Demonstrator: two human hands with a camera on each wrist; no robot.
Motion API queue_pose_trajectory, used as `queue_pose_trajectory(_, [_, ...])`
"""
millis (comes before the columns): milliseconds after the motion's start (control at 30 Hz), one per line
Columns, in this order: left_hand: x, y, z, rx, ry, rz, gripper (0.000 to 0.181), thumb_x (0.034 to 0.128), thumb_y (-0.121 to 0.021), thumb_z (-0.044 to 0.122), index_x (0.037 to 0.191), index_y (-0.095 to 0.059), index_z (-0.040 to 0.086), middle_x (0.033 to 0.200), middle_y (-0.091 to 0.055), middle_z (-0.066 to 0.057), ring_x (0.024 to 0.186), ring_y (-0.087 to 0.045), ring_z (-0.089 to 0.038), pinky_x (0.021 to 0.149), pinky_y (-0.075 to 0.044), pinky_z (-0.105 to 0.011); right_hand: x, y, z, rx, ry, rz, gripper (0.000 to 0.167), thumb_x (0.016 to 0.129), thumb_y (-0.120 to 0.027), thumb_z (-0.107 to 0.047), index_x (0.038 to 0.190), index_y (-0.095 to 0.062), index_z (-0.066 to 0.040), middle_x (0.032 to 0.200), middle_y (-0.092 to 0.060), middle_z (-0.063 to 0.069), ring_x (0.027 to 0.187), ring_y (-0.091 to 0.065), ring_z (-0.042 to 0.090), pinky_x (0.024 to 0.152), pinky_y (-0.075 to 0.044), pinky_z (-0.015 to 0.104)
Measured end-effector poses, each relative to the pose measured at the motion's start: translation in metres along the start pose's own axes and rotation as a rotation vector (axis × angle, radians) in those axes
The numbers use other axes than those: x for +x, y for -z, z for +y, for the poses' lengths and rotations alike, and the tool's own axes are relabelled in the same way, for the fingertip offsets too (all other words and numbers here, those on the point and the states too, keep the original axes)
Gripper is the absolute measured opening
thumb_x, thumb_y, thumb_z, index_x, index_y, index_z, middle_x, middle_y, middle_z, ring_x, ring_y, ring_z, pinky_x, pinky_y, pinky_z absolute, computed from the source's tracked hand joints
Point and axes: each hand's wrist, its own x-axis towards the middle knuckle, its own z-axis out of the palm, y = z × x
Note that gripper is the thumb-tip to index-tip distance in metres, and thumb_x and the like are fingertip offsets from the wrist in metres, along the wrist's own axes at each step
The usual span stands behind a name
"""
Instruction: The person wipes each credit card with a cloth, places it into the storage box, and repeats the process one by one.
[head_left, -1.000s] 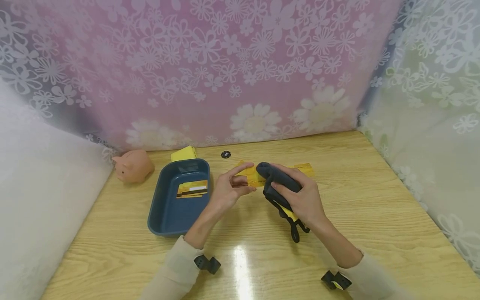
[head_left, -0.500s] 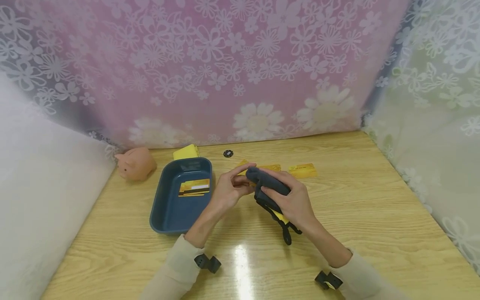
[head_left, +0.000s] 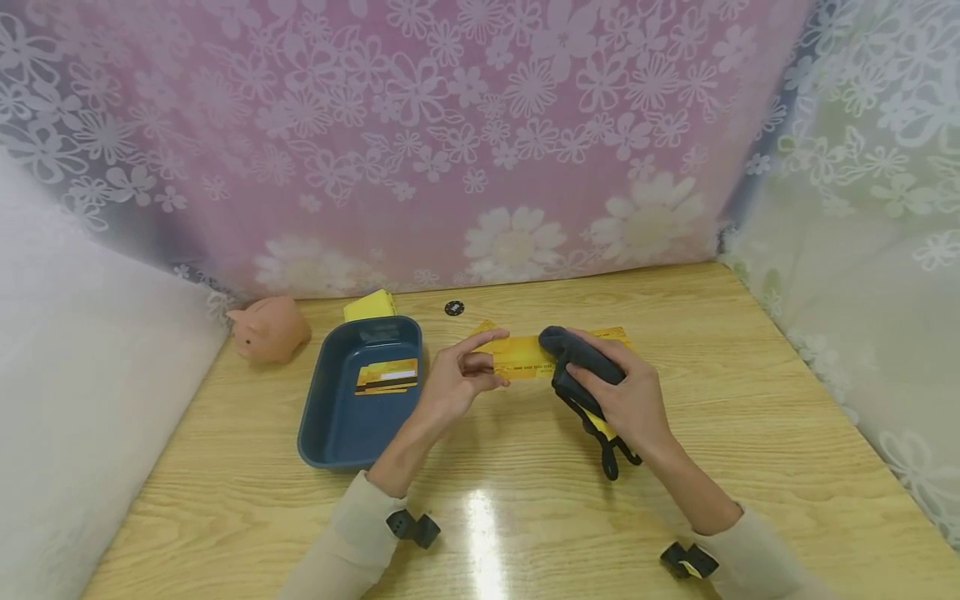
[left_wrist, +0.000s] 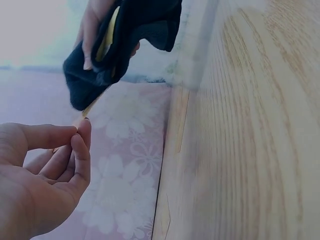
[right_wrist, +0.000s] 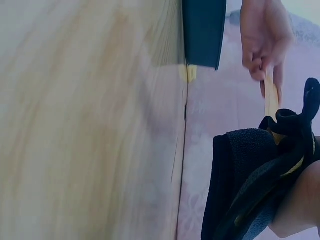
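In the head view my left hand (head_left: 450, 383) pinches one end of a gold bank card (head_left: 517, 357) between thumb and fingers, above the table. My right hand (head_left: 628, 404) grips a folded dark navy cloth (head_left: 588, 367) with black edging, a hanging loop and yellow showing inside. The card's right end goes under or into the cloth's fold, so that end is hidden. From the left wrist, the card appears edge-on, a thin strip (left_wrist: 92, 106) between fingertips and cloth. The right wrist view shows the card (right_wrist: 271, 97) running into the bunched cloth (right_wrist: 247, 170).
A blue tray (head_left: 348, 437) stands left of my hands, with gold cards (head_left: 386, 377) lying inside. Behind it are a yellow box-like object (head_left: 370, 306) and a pink piggy bank (head_left: 270, 330). A black poker chip (head_left: 454, 308) and more gold cards (head_left: 617, 333) lie farther back.
My right hand with the cloth first moved left over the card, covering most of it, then slid back right, past where it began. The left hand stayed in place, pinching the card.
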Motion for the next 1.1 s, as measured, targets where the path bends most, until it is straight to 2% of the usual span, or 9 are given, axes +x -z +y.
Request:
queue_pose_trajectory(100, [0.0,0.001,-0.001,0.01,-0.001,0.009,0.06,0.0939,-0.063,-0.015,0.144,-0.064,0.019,0.081,-0.066,-0.01,0.083,-0.072,-0.025,0.095,-0.059,-0.054,0.002,0.009,0.007,0.002,-0.05,0.021,0.047,0.096,-0.078,-0.026,0.142,-0.067,-0.032,0.133,-0.066,0.006,0.117,-0.066,0.029,0.082,-0.058,0.015])
queue_pose_trajectory(200, [0.0,0.003,-0.001,0.033,-0.011,0.018,0.058,0.0961,-0.065,-0.01,0.143,-0.064,0.023,0.087,-0.071,-0.017,0.087,-0.074,-0.032,0.091,-0.061,-0.048,0.004,0.017,0.011,0.018,-0.091,0.04,0.047,0.097,-0.077,-0.028,0.144,-0.065,-0.029,0.14,-0.063,0.009,0.123,-0.064,0.034,0.082,-0.057,0.013])
queue_pose_trajectory(400, [0.0,0.004,0.0,0.07,-0.068,0.046,0.055,0.1003,-0.065,-0.002,0.144,-0.061,0.031,0.1,-0.075,-0.022,0.094,-0.072,-0.044,0.083,-0.06,-0.05,0.006,0.021,0.008,0.049,-0.105,0.047,0.049,0.097,-0.077,-0.03,0.144,-0.065,-0.028,0.145,-0.061,0.007,0.125,-0.063,0.032,0.084,-0.058,0.015])
queue_pose_trajectory(500, [0.0,0.003,-0.001,0.049,-0.08,0.066,0.059,0.1003,-0.065,-0.003,0.15,-0.057,0.028,0.1,-0.074,-0.023,0.091,-0.073,-0.043,0.079,-0.061,-0.044,0.005,0.019,0.004,0.052,-0.094,0.043,0.049,0.097,-0.077,-0.029,0.144,-0.065,-0.028,0.145,-0.062,0.006,0.125,-0.064,0.03,0.085,-0.058,0.016])
queue_pose_trajectory(567, [0.0,0.002,-0.002,0.041,-0.062,0.085,0.055,0.1005,-0.064,-0.003,0.15,-0.056,0.019,0.104,-0.073,-0.024,0.091,-0.074,-0.04,0.077,-0.061,-0.036,0.005,0.018,0.002,0.059,-0.09,0.042,0.049,0.097,-0.077,-0.028,0.144,-0.065,-0.028,0.144,-0.062,0.006,0.124,-0.064,0.028,0.085,-0.058,0.017])
queue_pose_trajectory(733, [-0.001,-0.002,-0.002,0.049,-0.006,0.135,0.029,0.1004,-0.066,0.0,0.129,-0.066,0.0,0.11,-0.073,-0.021,0.097,-0.074,-0.038,0.078,-0.061,-0.028,0.005,0.017,0.0,0.081,-0.095,0.038,0.049,0.097,-0.077,-0.029,0.145,-0.065,-0.028,0.144,-0.062,0.006,0.119,-0.066,0.019,0.084,-0.06,0.019])
queue_pose_trajectory(867, [0.0,-0.003,-0.003,0.077,-0.049,0.143,0.015,0.0998,-0.067,0.001,0.113,-0.075,0.002,0.111,-0.076,-0.014,0.102,-0.072,-0.037,0.081,-0.061,-0.029,0.006,0.017,-0.001,0.097,-0.1,0.038,0.049,0.098,-0.076,-0.029,0.145,-0.064,-0.027,0.145,-0.062,0.006,0.118,-0.066,0.015,0.084,-0.06,0.02])
queue_pose_trajectory(967, [0.0,-0.003,-0.003,0.077,-0.078,0.14,0.016,0.1001,-0.066,-0.001,0.107,-0.079,0.004,0.117,-0.076,-0.009,0.111,-0.071,-0.031,0.087,-0.061,-0.031,0.007,0.017,-0.002,0.11,-0.106,0.038,0.049,0.098,-0.076,-0.029,0.145,-0.064,-0.026,0.146,-0.061,0.006,0.119,-0.066,0.014,0.084,-0.061,0.02])
queue_pose_trajectory(1100, [0.001,-0.003,-0.003,0.053,-0.074,0.148,0.017,0.1007,-0.063,-0.005,0.105,-0.079,0.001,0.126,-0.074,-0.008,0.12,-0.067,-0.022,0.098,-0.058,-0.034,0.008,0.016,-0.002,0.147,-0.123,0.026,0.05,0.097,-0.077,-0.029,0.145,-0.064,-0.025,0.148,-0.06,0.007,0.115,-0.068,0.01,0.083,-0.062,0.023])
